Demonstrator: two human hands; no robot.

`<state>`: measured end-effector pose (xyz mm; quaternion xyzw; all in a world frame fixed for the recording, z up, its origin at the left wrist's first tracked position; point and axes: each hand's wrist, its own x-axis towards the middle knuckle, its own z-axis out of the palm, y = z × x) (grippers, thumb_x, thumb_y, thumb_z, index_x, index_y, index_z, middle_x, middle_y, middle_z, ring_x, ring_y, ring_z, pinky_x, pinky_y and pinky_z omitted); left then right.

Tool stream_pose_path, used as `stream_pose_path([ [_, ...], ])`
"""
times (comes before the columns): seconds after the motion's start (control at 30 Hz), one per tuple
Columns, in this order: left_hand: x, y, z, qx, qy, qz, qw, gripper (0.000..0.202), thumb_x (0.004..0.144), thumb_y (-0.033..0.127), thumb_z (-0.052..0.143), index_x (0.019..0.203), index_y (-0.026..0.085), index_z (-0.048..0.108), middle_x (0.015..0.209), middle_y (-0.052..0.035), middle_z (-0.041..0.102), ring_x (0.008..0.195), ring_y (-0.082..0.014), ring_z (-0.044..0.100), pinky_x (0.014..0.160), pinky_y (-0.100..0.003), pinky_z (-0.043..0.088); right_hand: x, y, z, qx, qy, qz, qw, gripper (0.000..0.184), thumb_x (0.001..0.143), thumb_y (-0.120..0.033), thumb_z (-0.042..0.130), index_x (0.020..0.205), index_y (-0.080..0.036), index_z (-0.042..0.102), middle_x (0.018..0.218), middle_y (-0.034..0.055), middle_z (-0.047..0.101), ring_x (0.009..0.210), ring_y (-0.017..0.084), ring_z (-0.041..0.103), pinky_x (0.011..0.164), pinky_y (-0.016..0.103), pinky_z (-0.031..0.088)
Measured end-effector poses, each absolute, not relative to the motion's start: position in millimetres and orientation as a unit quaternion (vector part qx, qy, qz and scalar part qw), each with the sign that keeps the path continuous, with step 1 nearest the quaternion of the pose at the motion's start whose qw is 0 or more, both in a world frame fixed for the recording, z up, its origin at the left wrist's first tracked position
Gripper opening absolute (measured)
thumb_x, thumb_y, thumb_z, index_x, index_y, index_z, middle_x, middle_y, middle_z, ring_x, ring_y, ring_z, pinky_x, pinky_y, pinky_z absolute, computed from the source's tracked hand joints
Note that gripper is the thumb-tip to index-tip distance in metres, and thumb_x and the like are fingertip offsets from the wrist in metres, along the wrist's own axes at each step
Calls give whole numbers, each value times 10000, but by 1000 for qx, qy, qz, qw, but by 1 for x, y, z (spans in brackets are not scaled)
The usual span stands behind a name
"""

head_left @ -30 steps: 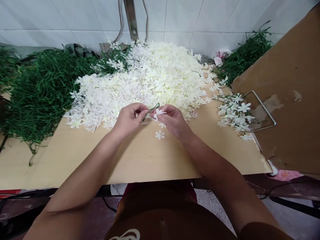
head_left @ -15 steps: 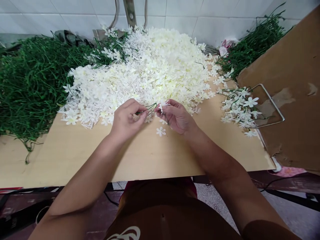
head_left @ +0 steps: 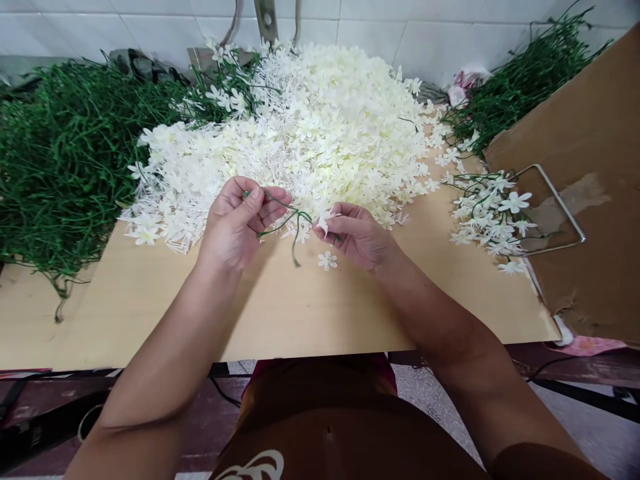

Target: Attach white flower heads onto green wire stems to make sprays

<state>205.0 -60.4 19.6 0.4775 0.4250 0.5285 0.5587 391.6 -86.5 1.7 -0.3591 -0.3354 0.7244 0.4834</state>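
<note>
My left hand (head_left: 239,219) is closed, pinching a thin green branched stem (head_left: 287,220) at its upper end. The stem runs right toward my right hand (head_left: 356,235), which is closed on a small white fabric flower (head_left: 325,219) at one of the stem's tips. Both hands hover over the light wooden table (head_left: 280,307), just in front of a big heap of loose white flowers (head_left: 310,127). One loose white flower (head_left: 327,260) lies on the table below my right hand.
Piles of bare green stems lie at the left (head_left: 60,160) and back right (head_left: 520,87). Stems with flowers on them (head_left: 487,213) lie at the right beside a brown cardboard sheet (head_left: 585,167) with a metal wire handle (head_left: 560,207). A tiled wall stands behind.
My left hand has risen and drawn left with the stem, so more of the green stem shows between the hands. My right hand still pinches the white flower. The camera shifted slightly.
</note>
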Motion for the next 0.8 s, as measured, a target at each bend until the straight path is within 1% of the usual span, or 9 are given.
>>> stream_pose_path([
  [0.13, 205, -62, 16, 507, 424, 528, 533, 424, 716, 514, 759, 754, 251, 429, 665, 37, 591, 667, -145, 654, 562, -264, 496, 382, -92, 4, -349, -408, 760, 367, 142, 566, -173, 739, 554, -169, 597, 519, -32, 639, 483, 52, 518, 481, 185, 386],
  [0.2, 205, -63, 17, 517, 419, 540, 515, 398, 728, 506, 753, 765, 263, 440, 651, 41, 561, 602, -128, 605, 533, -268, 472, 376, -94, 4, -340, -429, 766, 338, 126, 568, -162, 726, 543, -165, 603, 470, -49, 598, 457, 43, 477, 453, 177, 337],
  [0.3, 202, -62, 20, 530, 431, 556, 472, 357, 769, 519, 712, 773, 278, 448, 641, 32, 529, 593, -134, 583, 498, -278, 436, 372, -94, 3, -335, -443, 768, 319, 129, 576, -162, 727, 536, -161, 605, 464, -49, 590, 447, 38, 448, 438, 174, 300],
  [0.37, 200, -59, 21, 530, 445, 558, 457, 352, 777, 529, 701, 770, 282, 451, 646, 24, 527, 613, -141, 590, 484, -277, 424, 373, -93, 2, -327, -447, 767, 323, 124, 581, -164, 731, 547, -161, 611, 506, -33, 632, 455, 39, 453, 438, 177, 306],
  [0.43, 198, -56, 20, 515, 445, 556, 477, 369, 747, 523, 731, 758, 273, 459, 647, 25, 533, 598, -130, 580, 471, -261, 420, 376, -92, 2, -318, -447, 764, 341, 132, 581, -164, 737, 556, -163, 608, 525, -28, 648, 463, 43, 470, 446, 178, 325],
  [0.57, 201, -51, 15, 468, 432, 538, 552, 448, 601, 496, 839, 694, 225, 495, 588, 45, 532, 515, -85, 523, 460, -210, 422, 388, -92, 6, -326, -439, 747, 379, 151, 578, -179, 761, 578, -171, 610, 545, -33, 651, 496, 60, 530, 495, 189, 392],
  [0.63, 204, -52, 12, 478, 437, 525, 553, 438, 551, 462, 871, 674, 202, 541, 580, 41, 557, 510, -75, 518, 475, -196, 432, 395, -91, 10, -333, -450, 728, 396, 138, 578, -182, 773, 604, -180, 638, 612, -27, 680, 557, 77, 576, 547, 206, 442],
  [0.73, 208, -56, 11, 529, 447, 505, 516, 345, 586, 401, 861, 669, 185, 606, 611, 13, 614, 519, -87, 530, 497, -212, 455, 404, -90, 15, -362, -466, 676, 441, 138, 588, -173, 781, 608, -196, 647, 761, -17, 716, 715, 114, 636, 672, 250, 503],
  [0.8, 211, -60, 10, 556, 452, 482, 505, 282, 629, 368, 837, 667, 181, 630, 621, -3, 629, 533, -104, 545, 518, -233, 471, 407, -88, 14, -385, -455, 646, 477, 149, 597, -173, 779, 600, -197, 632, 831, -11, 717, 820, 133, 652, 758, 278, 510],
])
